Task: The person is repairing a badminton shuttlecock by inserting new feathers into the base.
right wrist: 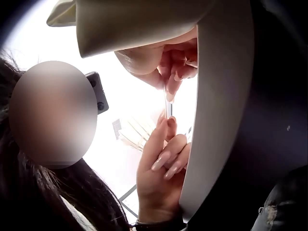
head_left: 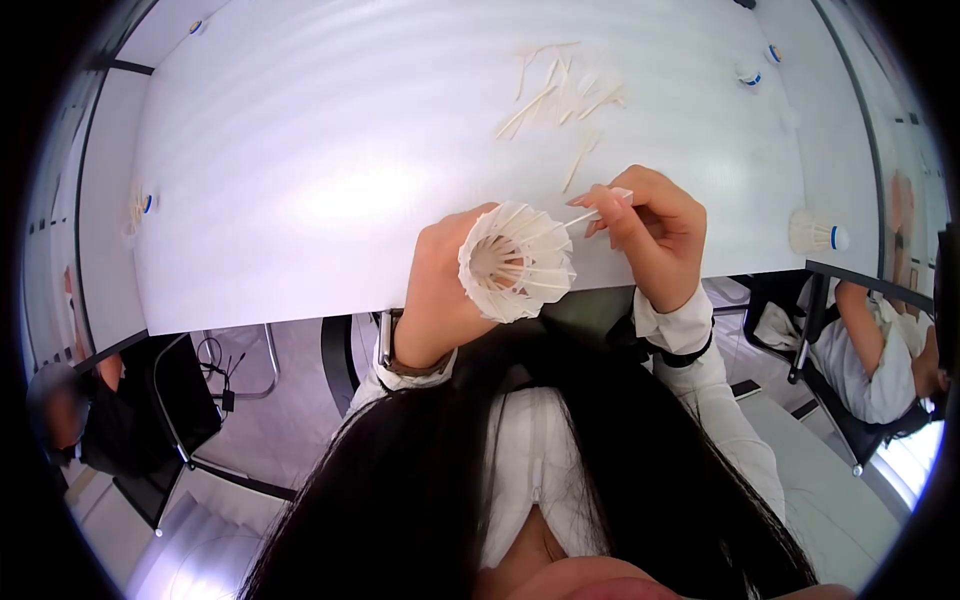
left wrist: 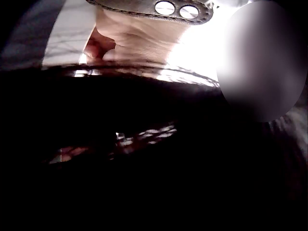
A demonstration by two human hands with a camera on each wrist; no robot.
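Note:
My left hand (head_left: 447, 285) grips a shuttlecock (head_left: 545, 258) from behind, its open skirt of white feathers facing up toward the head camera. Its cork end is hidden. Beside the skirt's right edge, my right hand (head_left: 660, 235) pinches a thin white stick (head_left: 590, 215) that looks like a feather shaft; one end reaches the feathers. In the right wrist view, the fingertips of the right hand (right wrist: 178, 62) are close above those of the left hand (right wrist: 161, 168), with the feathers (right wrist: 134, 134) behind. Mostly dark hair fills the left wrist view, below the watch strap (left wrist: 139, 8).
Several loose pale sticks (head_left: 565, 95) lie scattered on the white table (head_left: 300, 130) beyond my hands. A shuttlecock with a blue band (head_left: 818, 232) lies at the right edge. Smaller blue-banded pieces (head_left: 748, 77) sit along the sides. Other people are seated left and right.

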